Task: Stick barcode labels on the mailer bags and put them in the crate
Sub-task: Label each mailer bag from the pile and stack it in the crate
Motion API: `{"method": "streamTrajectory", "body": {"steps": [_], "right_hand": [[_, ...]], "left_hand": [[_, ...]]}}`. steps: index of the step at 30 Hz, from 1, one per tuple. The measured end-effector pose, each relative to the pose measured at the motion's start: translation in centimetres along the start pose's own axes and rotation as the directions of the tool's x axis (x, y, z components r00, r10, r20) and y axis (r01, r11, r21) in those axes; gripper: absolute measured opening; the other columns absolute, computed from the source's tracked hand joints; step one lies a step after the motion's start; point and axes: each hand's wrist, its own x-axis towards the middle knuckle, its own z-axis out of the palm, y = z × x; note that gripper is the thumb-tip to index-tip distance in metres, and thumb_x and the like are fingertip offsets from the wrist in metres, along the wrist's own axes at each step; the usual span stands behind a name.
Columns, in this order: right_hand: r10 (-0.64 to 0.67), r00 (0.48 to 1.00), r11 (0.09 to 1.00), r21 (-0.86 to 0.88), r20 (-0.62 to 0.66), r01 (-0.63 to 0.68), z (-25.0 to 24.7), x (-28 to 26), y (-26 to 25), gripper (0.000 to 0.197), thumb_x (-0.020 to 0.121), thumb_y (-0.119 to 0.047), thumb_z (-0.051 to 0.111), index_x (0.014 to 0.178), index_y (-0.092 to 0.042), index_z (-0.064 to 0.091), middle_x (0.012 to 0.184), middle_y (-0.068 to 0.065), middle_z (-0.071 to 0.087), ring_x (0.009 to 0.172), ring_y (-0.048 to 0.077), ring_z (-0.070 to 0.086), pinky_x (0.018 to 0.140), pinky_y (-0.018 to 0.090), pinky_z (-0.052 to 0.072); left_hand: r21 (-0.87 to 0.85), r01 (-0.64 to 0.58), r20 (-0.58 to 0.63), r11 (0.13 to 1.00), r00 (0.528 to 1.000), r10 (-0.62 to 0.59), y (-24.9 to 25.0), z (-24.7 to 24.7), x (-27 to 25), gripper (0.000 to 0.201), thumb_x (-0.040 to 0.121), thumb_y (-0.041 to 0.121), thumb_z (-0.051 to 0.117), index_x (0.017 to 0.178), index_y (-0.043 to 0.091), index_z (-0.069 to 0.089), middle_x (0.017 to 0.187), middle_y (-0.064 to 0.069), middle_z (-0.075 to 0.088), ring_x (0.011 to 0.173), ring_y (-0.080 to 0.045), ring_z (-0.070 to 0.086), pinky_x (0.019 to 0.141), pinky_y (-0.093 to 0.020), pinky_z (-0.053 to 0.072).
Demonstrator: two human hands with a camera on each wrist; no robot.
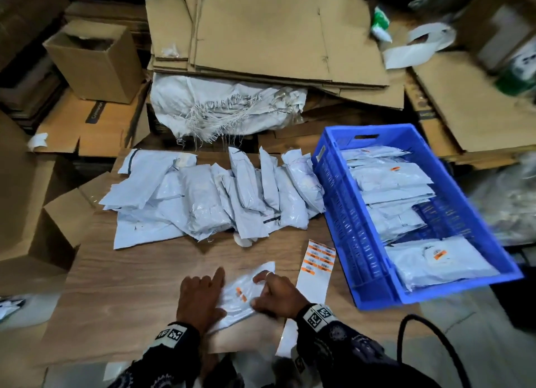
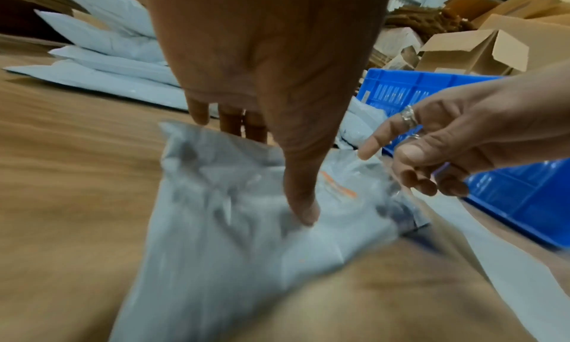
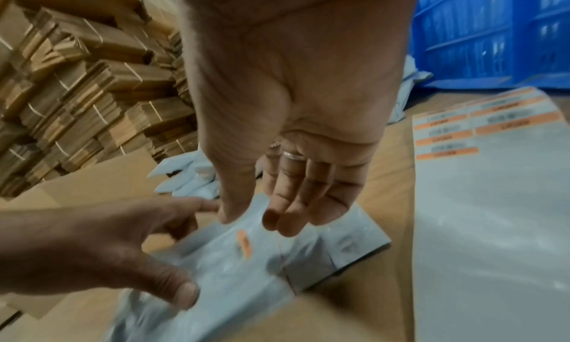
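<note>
A: What are you working on, and what is it made of?

B: You are handling a pale grey mailer bag (image 1: 242, 297), thin glossy plastic, crinkled and catching glare. It is lying flat on the wood-grain tabletop (image 1: 139, 274), near the front edge, between your two hands.

A: How is the bag looking?

B: It is wearing one small barcode label (image 1: 241, 295) with orange bands, stuck near its middle. One corner is pointing away from you.

A: And the grip?

B: Your left hand (image 1: 200, 297) is pressing the bag's left side with the thumb, fingers straight, forefinger pointing forward. Your right hand (image 1: 278, 296) is lying loose over the bag's right side, fingers relaxed and gently bent; it is gripping nothing that shows.

A: What is sitting around it?

B: A white label sheet (image 1: 317, 267) is lying just right of the bag, orange labels at its far end. Beyond that the blue crate (image 1: 342, 213), slotted rigid plastic, is holding labelled bags. A heap of unlabelled bags (image 1: 217, 196) is sprawling across the far tabletop.

A: What are the wrist views adding?

B: The left wrist view is showing the left thumb (image 2: 303, 208) denting the film, and a ring (image 2: 408, 117) on your right hand. The right wrist view is showing bundled flattened cardboard (image 3: 86, 84), and a dark seam at the bag's end.
</note>
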Motion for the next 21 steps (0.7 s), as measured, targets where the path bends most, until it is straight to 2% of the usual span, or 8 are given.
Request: {"method": "streamTrajectory", "body": {"steps": [2, 4, 6, 9, 12, 13, 17, 21], "right_hand": [[-0.032, 0.998, 0.998, 0.058, -0.06, 0.035, -1.2, -0.5, 0.1, 0.046, 0.075, -0.042, 0.073, 0.118, -0.031, 0.06, 0.085, -0.012, 0.064, 0.092, 0.01, 0.066, 0.088, 0.035, 0.054], [-0.083, 0.982, 0.983, 0.149, -0.17, 0.109, -2.8, -1.3, 0.1, 0.033, 0.08, -0.033, 0.076, 0.109, -0.031, 0.062, 0.075, -0.013, 0.062, 0.074, -0.004, 0.061, 0.079, 0.032, 0.055], [-0.139, 0.949, 0.943, 0.255, -0.285, 0.215, -4.5, -2.2, -0.7, 0.032, 0.082, -0.023, 0.079, 0.11, -0.024, 0.063, 0.077, -0.012, 0.06, 0.066, -0.004, 0.056, 0.07, 0.023, 0.05], [-0.17, 0.888, 0.835, 0.417, -0.426, 0.36, -7.5, -3.6, -2.3, 0.044, 0.078, -0.022, 0.083, 0.116, -0.02, 0.06, 0.088, -0.007, 0.057, 0.067, -0.003, 0.05, 0.067, 0.015, 0.044], [-0.07, 0.885, 0.749, 0.562, -0.46, 0.351, -10.7, -4.9, -3.5, 0.056, 0.078, -0.034, 0.086, 0.125, -0.022, 0.056, 0.105, 0.002, 0.064, 0.085, 0.003, 0.064, 0.073, 0.023, 0.054], [-0.051, 0.893, 0.714, 0.608, -0.447, 0.346, -11.9, -5.5, -3.7, 0.057, 0.081, -0.034, 0.085, 0.128, -0.021, 0.055, 0.11, 0.006, 0.066, 0.093, 0.01, 0.068, 0.074, 0.028, 0.056], [-0.121, 0.931, 0.561, 0.75, -0.345, 0.351, -16.2, -7.4, -2.9, 0.042, 0.088, -0.033, 0.079, 0.122, -0.013, 0.066, 0.113, 0.015, 0.074, 0.101, 0.03, 0.072, 0.08, 0.044, 0.057], [-0.097, 0.922, 0.398, 0.834, -0.376, 0.382, -20.4, -9.6, -1.4, 0.028, 0.088, -0.019, 0.074, 0.106, 0.003, 0.07, 0.099, 0.018, 0.073, 0.071, 0.017, 0.07, 0.057, 0.024, 0.052]], "left_hand": [[-0.036, 0.005, -0.061, 0.999, 0.998, -0.007, 0.5, -1.4, 0.0, 0.058, 0.072, 0.064, 0.06, 0.117, 0.027, 0.058, 0.106, 0.001, 0.068, 0.104, -0.026, 0.065, 0.086, -0.038, 0.047], [-0.164, -0.069, -0.152, 0.984, 0.987, 0.044, 0.7, -2.4, -0.3, 0.055, 0.074, 0.067, 0.032, 0.104, 0.033, 0.063, 0.101, 0.004, 0.065, 0.105, -0.025, 0.063, 0.08, -0.036, 0.047], [-0.278, -0.14, -0.302, 0.95, 0.952, 0.052, 0.9, -4.3, -0.9, 0.034, 0.078, 0.064, 0.037, 0.089, 0.04, 0.058, 0.079, 0.008, 0.058, 0.086, -0.024, 0.064, 0.068, -0.036, 0.047], [-0.384, -0.288, -0.501, 0.878, 0.863, 0.064, 3.7, -9.1, -1.3, 0.022, 0.089, 0.053, 0.051, 0.084, 0.034, 0.06, 0.076, 0.01, 0.061, 0.078, -0.014, 0.062, 0.07, -0.035, 0.049], [-0.462, -0.414, -0.622, 0.784, 0.781, 0.046, 8.4, -14.8, -1.8, 0.02, 0.092, 0.043, 0.057, 0.076, 0.03, 0.058, 0.073, 0.015, 0.064, 0.073, 0.001, 0.061, 0.067, -0.011, 0.042], [-0.49, -0.446, -0.639, 0.749, 0.768, 0.041, 9.9, -15.9, -1.7, 0.019, 0.092, 0.042, 0.058, 0.077, 0.03, 0.059, 0.073, 0.014, 0.065, 0.071, 0.001, 0.061, 0.064, -0.011, 0.042], [-0.58, -0.553, -0.656, 0.598, 0.753, 0.059, 14.5, -17.8, -1.1, 0.026, 0.097, 0.043, 0.057, 0.092, 0.018, 0.064, 0.078, 0.002, 0.065, 0.074, -0.014, 0.063, 0.07, -0.032, 0.049], [-0.689, -0.562, -0.617, 0.457, 0.786, 0.037, 17.9, -18.2, -0.8, 0.018, 0.102, 0.028, 0.057, 0.114, 0.022, 0.069, 0.107, 0.009, 0.074, 0.1, -0.005, 0.069, 0.083, -0.026, 0.055]]}}
